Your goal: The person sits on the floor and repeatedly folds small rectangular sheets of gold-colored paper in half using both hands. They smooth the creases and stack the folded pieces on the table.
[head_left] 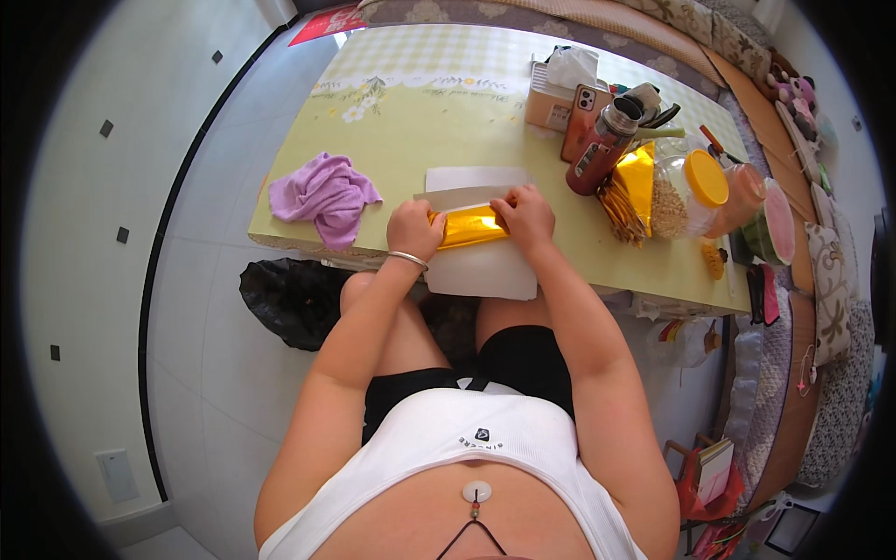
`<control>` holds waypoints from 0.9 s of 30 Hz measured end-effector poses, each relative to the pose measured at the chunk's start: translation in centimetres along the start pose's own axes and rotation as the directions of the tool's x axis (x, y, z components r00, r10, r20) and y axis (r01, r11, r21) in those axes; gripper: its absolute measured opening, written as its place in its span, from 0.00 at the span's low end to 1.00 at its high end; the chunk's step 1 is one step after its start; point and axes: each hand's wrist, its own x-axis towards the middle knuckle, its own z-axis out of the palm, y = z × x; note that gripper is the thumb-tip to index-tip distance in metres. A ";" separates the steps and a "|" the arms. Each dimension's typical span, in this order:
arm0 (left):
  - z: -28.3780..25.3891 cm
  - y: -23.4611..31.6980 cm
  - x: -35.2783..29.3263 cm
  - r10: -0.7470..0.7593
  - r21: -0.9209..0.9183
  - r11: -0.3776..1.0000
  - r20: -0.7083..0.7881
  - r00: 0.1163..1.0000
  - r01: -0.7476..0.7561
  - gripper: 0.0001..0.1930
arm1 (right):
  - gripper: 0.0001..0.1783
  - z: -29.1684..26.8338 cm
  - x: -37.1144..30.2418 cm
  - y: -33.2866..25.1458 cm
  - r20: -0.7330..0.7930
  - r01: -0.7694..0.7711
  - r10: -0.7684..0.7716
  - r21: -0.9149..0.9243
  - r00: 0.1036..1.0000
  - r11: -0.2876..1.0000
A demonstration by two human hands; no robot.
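Note:
A strip of shiny gold foil paper [471, 228] stretches between my two hands at the near edge of the table. My left hand [416, 229], with a silver bangle at the wrist, pinches its left end. At the other end my right hand [527, 217] grips the foil with bent fingers. Beneath it lies a white sheet [481, 271], partly overhanging the table edge; a greyish strip shows just beyond the foil. More gold foil pieces [627, 191], folded and fanned, stand in a bunch to the right of my right hand.
A purple cloth [325, 198] lies crumpled on the left of the table [420, 121]. To the right stand a dark red flask [602, 149], a phone [584, 121], a tissue box [549, 103], a yellow-lidded jar [670, 198] and a cut watermelon [773, 224]. A black bag [291, 301] sits below the table's left side.

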 end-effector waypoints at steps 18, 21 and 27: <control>1.2 3.1 -4.7 0.426 0.176 0.861 0.267 0.865 -0.478 0.44 | 0.14 1.2 -0.4 -0.1 -0.120 0.048 -0.063 -0.122 0.991 0.991; 1.2 3.2 -4.8 0.416 0.183 0.865 0.256 0.873 -0.466 0.45 | 0.14 1.2 -0.5 -0.1 -0.119 0.055 -0.071 -0.127 0.990 0.990; 1.1 3.1 -4.5 0.432 0.165 0.867 0.225 0.874 -0.471 0.46 | 0.14 1.3 -0.5 -0.1 -0.123 0.059 -0.077 -0.142 0.989 0.988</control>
